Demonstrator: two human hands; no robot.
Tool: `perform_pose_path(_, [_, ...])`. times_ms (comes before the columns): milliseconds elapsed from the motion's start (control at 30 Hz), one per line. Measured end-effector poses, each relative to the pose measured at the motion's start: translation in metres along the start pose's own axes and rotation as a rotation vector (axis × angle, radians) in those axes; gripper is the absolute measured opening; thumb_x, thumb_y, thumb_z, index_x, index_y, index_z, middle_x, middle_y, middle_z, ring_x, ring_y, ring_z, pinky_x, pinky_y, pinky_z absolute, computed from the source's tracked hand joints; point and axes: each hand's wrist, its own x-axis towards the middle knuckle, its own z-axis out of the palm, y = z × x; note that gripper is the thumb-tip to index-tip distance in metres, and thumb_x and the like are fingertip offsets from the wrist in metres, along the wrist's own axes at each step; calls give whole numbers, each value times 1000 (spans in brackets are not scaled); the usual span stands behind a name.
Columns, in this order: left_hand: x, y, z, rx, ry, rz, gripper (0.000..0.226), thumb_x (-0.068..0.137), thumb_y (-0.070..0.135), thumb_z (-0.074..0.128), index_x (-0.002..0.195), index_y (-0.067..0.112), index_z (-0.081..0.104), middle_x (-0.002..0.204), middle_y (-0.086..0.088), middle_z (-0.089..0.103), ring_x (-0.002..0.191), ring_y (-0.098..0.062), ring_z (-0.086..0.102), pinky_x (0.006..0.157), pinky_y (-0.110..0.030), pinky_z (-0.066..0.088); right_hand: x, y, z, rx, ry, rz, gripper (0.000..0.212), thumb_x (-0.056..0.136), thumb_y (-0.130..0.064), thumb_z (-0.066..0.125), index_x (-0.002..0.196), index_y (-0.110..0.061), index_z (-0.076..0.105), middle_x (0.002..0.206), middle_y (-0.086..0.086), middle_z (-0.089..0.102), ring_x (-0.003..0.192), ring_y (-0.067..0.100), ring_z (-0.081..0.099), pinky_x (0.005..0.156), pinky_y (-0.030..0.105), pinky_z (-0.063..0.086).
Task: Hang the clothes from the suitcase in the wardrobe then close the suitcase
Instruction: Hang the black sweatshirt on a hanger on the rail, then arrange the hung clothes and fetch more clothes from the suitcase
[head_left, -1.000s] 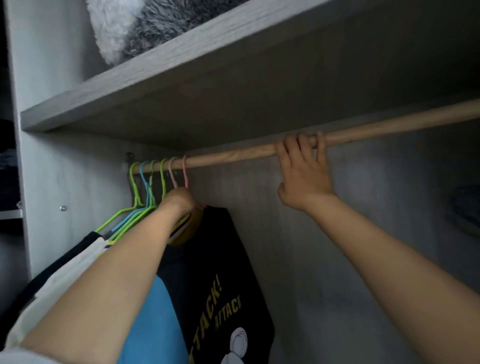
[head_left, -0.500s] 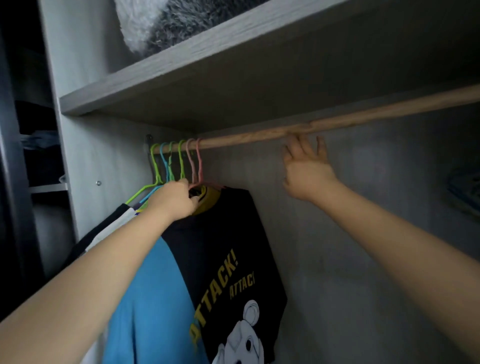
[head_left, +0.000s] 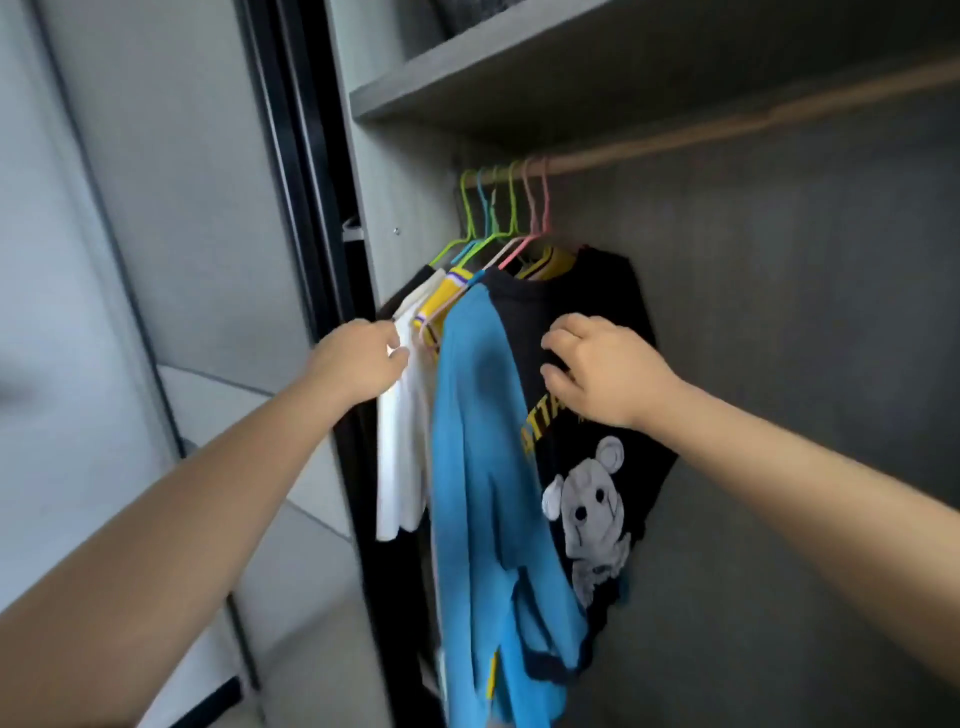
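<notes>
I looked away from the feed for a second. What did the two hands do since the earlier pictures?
The right hand let go of the wooden wardrobe rail and dropped onto the black T-shirt with the yellow lettering and bear print. The left hand came down from the hanger hooks to the white garment. The coloured wire hangers stayed bunched at the rail's left end.

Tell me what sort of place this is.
Most likely the inside of a bedroom wardrobe. A wooden rail runs under a shelf, coloured wire hangers hook over it, and shirts hang there, among them a black shirt with a bear print.
</notes>
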Motion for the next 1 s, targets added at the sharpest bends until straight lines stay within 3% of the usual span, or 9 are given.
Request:
perform_pose_path(67, [-48,-23,-5,180,-77,18,32,94,27,41,114,7,57,117,-19,55,111,-34,51,84,-34,43,-19,-37,-7,24,-14,-12,50,87,-33,32,119,-2,55,125,15,52,110,36,51,87,42,47])
perform_pose_path(200, [-144,-61,-22,426,-231,63,37,95,28,38,123,8,51,126,-15,48,120,-31,43,89,-35,40,-59,-109,-12,121,-98,-59,44,92,-32,48,126,-5,49,129,14,49,118,33,47,96,41,41])
perform_pose_path(433, [-307,-130,-40,357,-467,-139,35,94,24,41,121,8,54,124,-15,51,118,-32,46,90,-37,42,-134,-231,1,306,-264,-168,47,89,-32,53,127,-5,49,129,15,50,121,32,45,99,44,40])
perform_pose_path(633, [-448,-173,-53,435,-489,-224,29,94,18,38,110,0,55,110,-17,56,106,-32,50,82,-35,38,-191,-318,40,429,-394,-249,49,88,-29,54,130,-4,46,131,21,47,124,35,42,103,43,36])
perform_pose_path(833, [-569,-184,-48,505,-750,-298,31,95,21,37,122,10,50,122,-11,51,116,-29,47,90,-37,38,-287,-365,77,497,-672,-189,43,92,-25,51,129,-4,47,131,20,48,122,31,44,101,33,33])
perform_pose_path(1000, [-662,-195,-31,466,-967,-322,27,93,18,40,115,12,56,117,-9,56,110,-27,53,85,-37,42,-385,-387,105,463,-960,-107,38,92,-24,49,125,-5,51,132,16,50,121,29,46,95,30,36])
